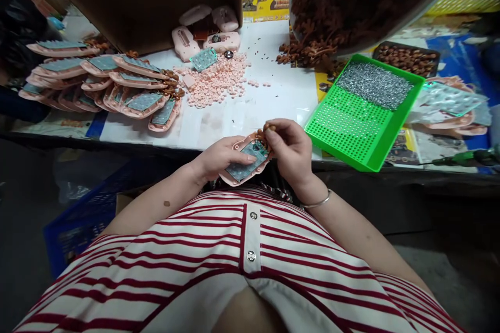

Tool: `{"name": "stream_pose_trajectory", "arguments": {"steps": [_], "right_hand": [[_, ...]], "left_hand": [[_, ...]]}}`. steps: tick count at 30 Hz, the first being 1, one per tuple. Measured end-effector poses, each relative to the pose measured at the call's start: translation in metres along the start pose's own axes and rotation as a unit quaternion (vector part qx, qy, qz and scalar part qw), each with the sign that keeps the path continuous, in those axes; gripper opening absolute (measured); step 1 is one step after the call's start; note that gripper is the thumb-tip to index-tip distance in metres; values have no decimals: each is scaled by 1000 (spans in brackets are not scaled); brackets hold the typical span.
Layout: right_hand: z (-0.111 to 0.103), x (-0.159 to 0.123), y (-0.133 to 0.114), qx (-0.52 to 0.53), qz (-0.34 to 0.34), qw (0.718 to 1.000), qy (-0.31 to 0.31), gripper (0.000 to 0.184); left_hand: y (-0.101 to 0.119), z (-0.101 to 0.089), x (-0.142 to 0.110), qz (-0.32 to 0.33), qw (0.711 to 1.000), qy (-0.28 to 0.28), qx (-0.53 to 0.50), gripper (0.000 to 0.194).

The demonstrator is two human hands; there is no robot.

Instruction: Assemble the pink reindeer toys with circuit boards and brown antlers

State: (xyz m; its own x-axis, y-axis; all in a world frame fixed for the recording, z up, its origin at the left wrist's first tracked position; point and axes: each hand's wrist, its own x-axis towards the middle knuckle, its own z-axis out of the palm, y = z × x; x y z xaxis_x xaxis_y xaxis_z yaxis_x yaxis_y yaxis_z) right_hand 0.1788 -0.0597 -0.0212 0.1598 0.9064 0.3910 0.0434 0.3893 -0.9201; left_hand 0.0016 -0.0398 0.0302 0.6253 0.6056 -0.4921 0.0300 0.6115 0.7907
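My left hand (219,158) grips a pink plastic shell (244,166) with a green circuit board set in it, held just in front of the table edge. My right hand (291,148) is closed in a pinch at the shell's upper right corner, on a small brown part (269,127) that touches the shell. A silver bracelet circles my right wrist.
A green perforated tray (351,130) with small metal pieces stands to the right. Pink shells with boards are stacked at the left (128,83), loose pink buttons (216,80) lie mid-table, brown parts (308,52) spill from a large bowl. A cardboard box (156,0) stands behind.
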Motion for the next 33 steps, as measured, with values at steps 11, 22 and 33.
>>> {"name": "stream_pose_trajectory", "arguments": {"steps": [11,22,33], "right_hand": [[0,-5,-8,-30,45,999,-7,28],[-4,7,-3,134,261,956,-19,46],[-22,7,-8,128,266,952,-81,43]], "left_hand": [[-1,2,0,-8,1000,-4,-9,35],[-3,5,4,21,998,55,21,37],[-2,-4,6,31,999,14,-10,39]]}}
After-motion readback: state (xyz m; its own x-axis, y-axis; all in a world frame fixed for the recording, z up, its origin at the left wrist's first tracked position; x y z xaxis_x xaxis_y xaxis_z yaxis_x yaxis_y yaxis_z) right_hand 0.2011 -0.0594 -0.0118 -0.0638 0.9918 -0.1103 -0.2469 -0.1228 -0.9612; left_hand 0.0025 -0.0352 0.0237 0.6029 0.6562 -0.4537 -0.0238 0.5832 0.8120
